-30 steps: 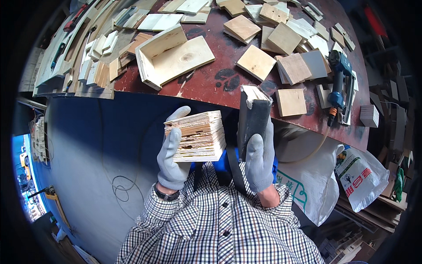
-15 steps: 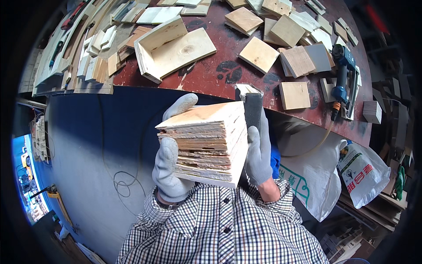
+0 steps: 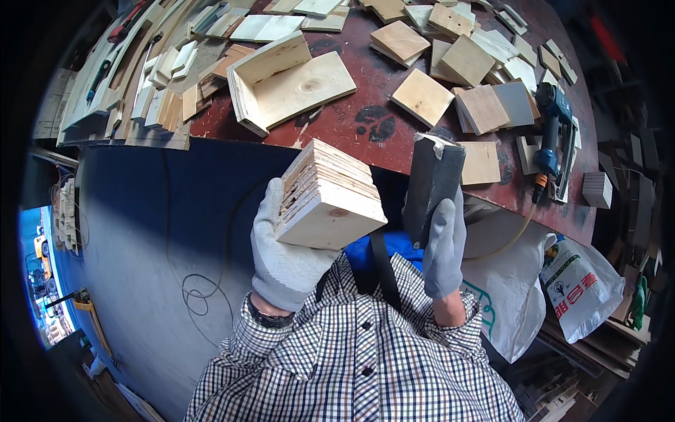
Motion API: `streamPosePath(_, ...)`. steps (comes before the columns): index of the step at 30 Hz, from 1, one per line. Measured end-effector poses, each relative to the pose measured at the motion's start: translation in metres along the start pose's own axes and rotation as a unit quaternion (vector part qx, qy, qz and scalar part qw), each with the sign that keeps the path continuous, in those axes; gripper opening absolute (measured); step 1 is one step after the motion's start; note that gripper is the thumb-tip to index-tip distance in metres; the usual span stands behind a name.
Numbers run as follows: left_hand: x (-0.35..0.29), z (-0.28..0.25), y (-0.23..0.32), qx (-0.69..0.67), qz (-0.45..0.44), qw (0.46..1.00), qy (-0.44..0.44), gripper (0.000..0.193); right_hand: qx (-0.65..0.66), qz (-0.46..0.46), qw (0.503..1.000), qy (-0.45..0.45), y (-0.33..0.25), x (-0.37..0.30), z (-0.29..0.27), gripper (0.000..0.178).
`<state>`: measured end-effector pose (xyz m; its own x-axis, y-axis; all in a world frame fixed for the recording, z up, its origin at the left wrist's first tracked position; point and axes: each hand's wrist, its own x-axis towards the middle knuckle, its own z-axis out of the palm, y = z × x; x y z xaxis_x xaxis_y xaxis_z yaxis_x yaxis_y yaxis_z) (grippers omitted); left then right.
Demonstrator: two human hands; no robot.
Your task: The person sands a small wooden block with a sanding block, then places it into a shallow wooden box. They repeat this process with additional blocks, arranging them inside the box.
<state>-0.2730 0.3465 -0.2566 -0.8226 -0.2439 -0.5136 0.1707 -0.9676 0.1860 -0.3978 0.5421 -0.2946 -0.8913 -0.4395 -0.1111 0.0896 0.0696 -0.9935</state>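
Observation:
My left hand [image 3: 285,257], in a pale grey knitted glove, grips a stack of plywood pieces [image 3: 344,214] from its left side and below. The stack is tilted, with a smooth face toward me and rough layered edges along its upper left. In my gloved right hand [image 3: 444,246] is a sanding block [image 3: 434,186], a pale core wrapped in dark abrasive sheet, held upright. A gap separates it from the stack. Both hands are in front of my chest, just short of the table edge. The fingers behind the sanding block are mostly hidden.
The dark red table [image 3: 330,130] carries an L-shaped wooden assembly [image 3: 302,84], many loose plywood squares [image 3: 422,97] and a blue air nailer [image 3: 552,133] with a hose. Long boards [image 3: 116,91] lie at left. White bags [image 3: 583,288] hang below the table's right edge.
The stack has turned and tilted in my left hand, showing a different face. My right hand has moved right with the sanding block, away from the stack.

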Motion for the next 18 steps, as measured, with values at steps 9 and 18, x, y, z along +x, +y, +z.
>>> streamPosePath(9,0.0,-0.004,0.003,0.057,0.004,0.998,-0.019,0.067,-0.001,-0.009,1.0,-0.013,-0.003,0.0,0.003,0.061)
streamPosePath(18,0.002,-0.013,0.003,0.032,-0.003,0.999,-0.004,0.068,-0.034,0.009,0.999,0.023,-0.009,0.006,-0.01,0.063)
